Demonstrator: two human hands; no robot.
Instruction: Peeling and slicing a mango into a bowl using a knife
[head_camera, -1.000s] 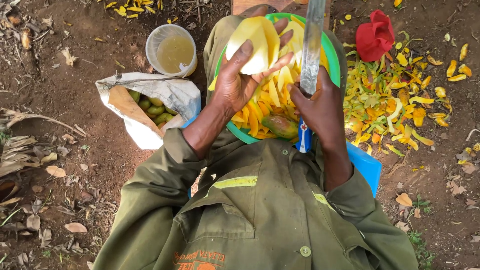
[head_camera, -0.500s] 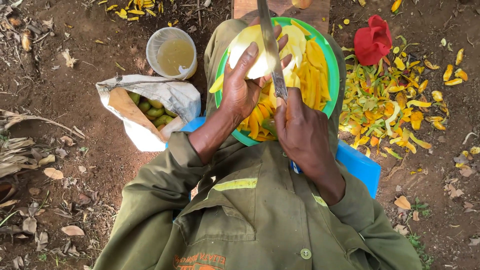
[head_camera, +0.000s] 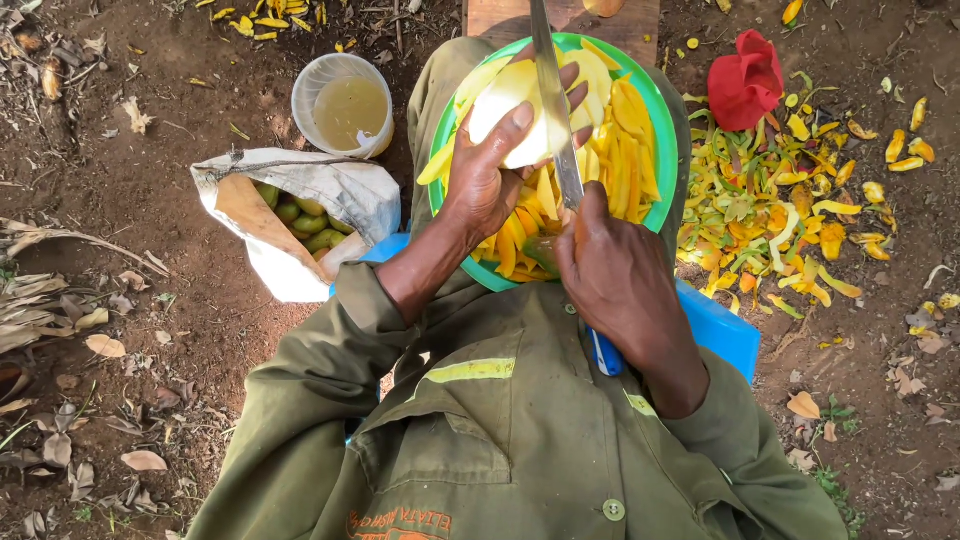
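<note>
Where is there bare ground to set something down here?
Bare soil lies left of the plastic cup and above the sack of green mangoes. Right of the green bowl, peelings crowd the ground; the bowl holds mango slices.

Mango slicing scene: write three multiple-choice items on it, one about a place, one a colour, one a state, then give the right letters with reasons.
1. Where does the sack of green fruit lie?
A. on the person's left
B. on the person's right
C. inside the bowl

2. What colour is the bowl?
A. red
B. white
C. green

3. What state is the mango in the left hand in?
A. peeled
B. unpeeled and green
C. wrapped in cloth

Answers: 1 A, the sack sits on the soil beside the left arm. 2 C, its rim shows green around the yellow slices. 3 A, pale flesh shows all over it, with the knife in the right hand laid across it.
</note>
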